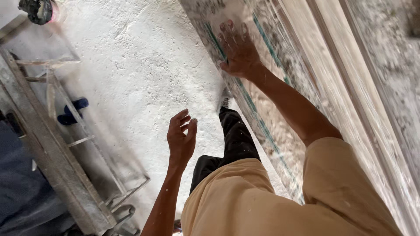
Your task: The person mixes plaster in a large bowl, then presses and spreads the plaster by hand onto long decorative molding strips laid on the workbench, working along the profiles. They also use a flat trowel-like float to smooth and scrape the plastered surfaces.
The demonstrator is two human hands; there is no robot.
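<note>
My right hand (238,50) lies flat, fingers spread, on a large speckled stone slab (280,109) with thin green lines across its face. The slab leans among several similar slabs (350,78) on the right. My left hand (181,140) hangs in the air over the dusty white floor (144,74), fingers loosely apart and holding nothing. Below the hands I see my black trouser leg (236,135) and a dusty shoe (224,100) beside the slab's lower edge.
A grey metal frame (48,144) with thin bars runs along the left side. A blue object (72,111) lies behind its bars. A dark bundle (37,9) sits at the top left corner. My tan shirt (271,196) fills the bottom.
</note>
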